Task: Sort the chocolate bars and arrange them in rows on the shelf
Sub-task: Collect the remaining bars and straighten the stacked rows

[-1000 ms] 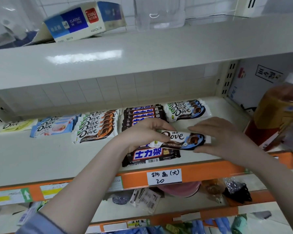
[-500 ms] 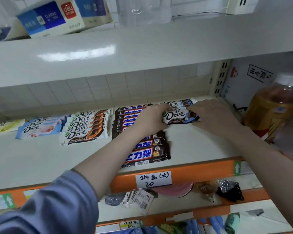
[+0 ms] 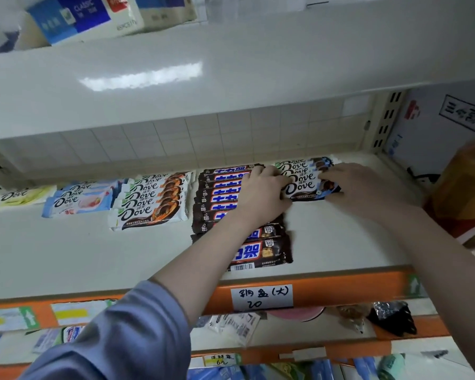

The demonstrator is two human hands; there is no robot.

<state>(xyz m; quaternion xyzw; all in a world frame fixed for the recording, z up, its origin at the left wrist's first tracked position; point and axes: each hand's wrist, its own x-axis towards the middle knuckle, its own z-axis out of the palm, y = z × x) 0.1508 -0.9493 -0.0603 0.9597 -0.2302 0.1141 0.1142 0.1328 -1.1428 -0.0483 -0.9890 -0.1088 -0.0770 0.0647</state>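
Left to centre of the shelf (image 3: pixel 52 250), Dove rows (image 3: pixel 151 201) and dark bars (image 3: pixel 220 198) lie sorted; upper right, our left hand (image 3: pixel 261 196) and right hand (image 3: pixel 365 187) pinch the blue Dove bar (image 3: pixel 307 187) onto its row; little seems left

Your chocolate bars lie flat in overlapping rows at the far side of the shelf (image 3: pixel 66 256): a yellow bar (image 3: pixel 22 196) far left, pink bars (image 3: pixel 78 202), orange bars (image 3: pixel 151 205), a long row of dark brown bars (image 3: pixel 261 250), and blue bars (image 3: pixel 303 176) far right.
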